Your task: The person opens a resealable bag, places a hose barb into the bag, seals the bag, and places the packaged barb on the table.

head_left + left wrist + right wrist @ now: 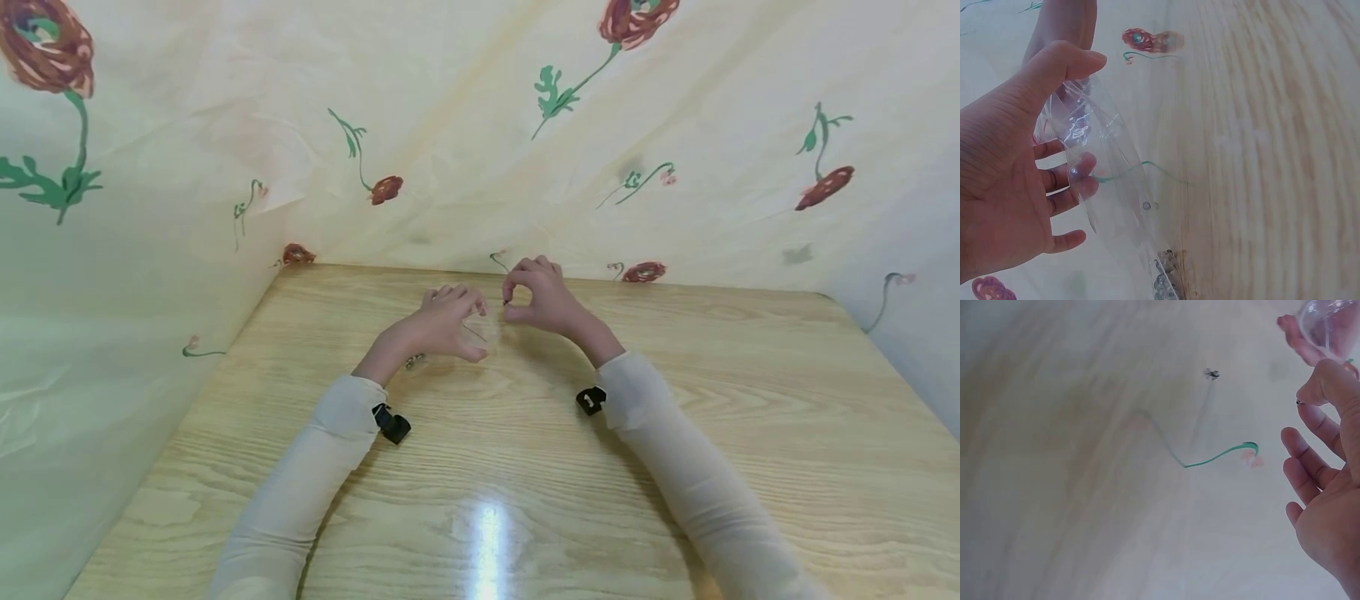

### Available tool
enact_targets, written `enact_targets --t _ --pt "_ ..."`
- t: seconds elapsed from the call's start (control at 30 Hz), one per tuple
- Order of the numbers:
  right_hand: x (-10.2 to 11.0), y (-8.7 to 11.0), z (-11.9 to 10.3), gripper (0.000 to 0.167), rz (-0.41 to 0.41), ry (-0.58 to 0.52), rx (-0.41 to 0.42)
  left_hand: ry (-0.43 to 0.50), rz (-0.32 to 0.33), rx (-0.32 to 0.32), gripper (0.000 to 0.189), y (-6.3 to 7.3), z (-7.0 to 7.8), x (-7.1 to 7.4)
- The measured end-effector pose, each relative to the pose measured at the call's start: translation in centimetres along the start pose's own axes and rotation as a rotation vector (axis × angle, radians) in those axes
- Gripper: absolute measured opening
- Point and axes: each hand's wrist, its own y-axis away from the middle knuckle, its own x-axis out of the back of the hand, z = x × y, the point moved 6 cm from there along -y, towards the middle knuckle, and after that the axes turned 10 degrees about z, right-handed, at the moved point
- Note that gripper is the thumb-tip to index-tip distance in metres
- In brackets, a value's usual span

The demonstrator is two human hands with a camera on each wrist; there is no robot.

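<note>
My left hand (446, 321) holds a clear plastic bag (1113, 144), its thumb and fingers spread apart in a curve around the plastic. Small shiny grey pieces (1167, 275) cluster at the bag's lower end in the left wrist view, and a single bead-like piece (1146, 205) shows above them. Facing the bag's mouth, my right hand (543, 296) pinches a tiny dark piece (1299, 402) between thumb and index finger; its kind is too small to tell. The other right fingers are loosely bent.
Small metallic pieces (414, 360) show on the wood-grain table (487, 450) by the left wrist. Behind the table hangs a cream cloth with a flower print (465, 167). A small dark cluster (1211, 374) appears in the right wrist view. Black straps hang from both wrists.
</note>
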Motion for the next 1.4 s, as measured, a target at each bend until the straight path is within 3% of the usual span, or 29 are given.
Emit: enact_targets --t 0.43,0.7,1.4 --pt "1.9 0.6 -0.4 0.01 0.155 -0.067 0.036 -0.008 0.005 -0.006 0.058 -0.2 -0.4 -0.4" --pt "2.6 0.9 -0.2 0.012 0.156 -0.08 0.017 -0.008 0.015 -0.016 0.059 -0.1 -0.3 -0.5" --pt "3.8 1.2 -1.1 0.013 0.218 -0.08 0.086 0.007 -0.008 -0.005 0.059 -0.2 -0.1 -0.2"
